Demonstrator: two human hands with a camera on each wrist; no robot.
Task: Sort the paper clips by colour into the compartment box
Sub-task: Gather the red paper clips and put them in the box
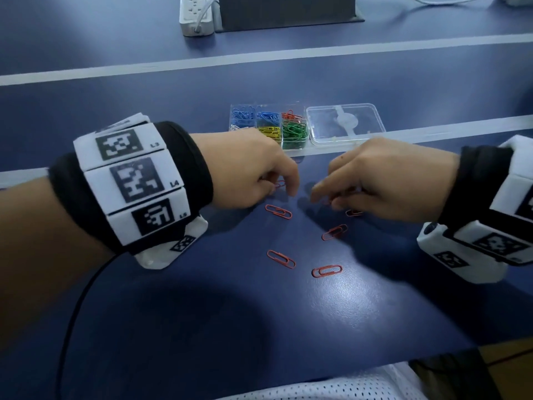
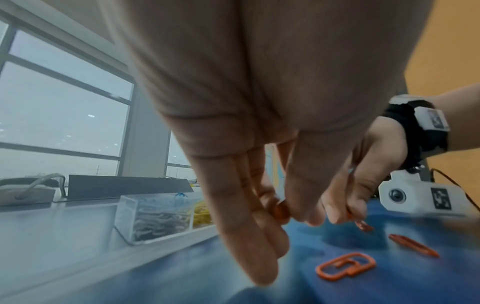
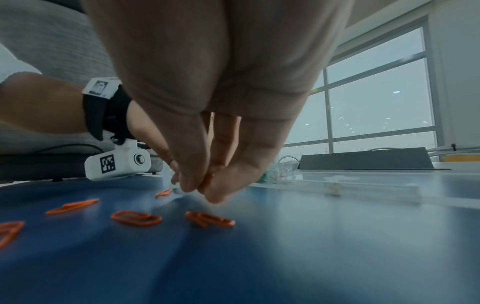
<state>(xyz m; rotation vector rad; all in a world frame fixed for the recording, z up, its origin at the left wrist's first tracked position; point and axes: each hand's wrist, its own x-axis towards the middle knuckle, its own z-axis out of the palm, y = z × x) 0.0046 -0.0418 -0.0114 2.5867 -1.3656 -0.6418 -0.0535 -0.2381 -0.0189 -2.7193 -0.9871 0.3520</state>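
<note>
My left hand pinches a red clip just above the blue table. More red clips lie loose between my hands. My right hand pinches another red one. The compartment box sits beyond, its lid beside it.
</note>
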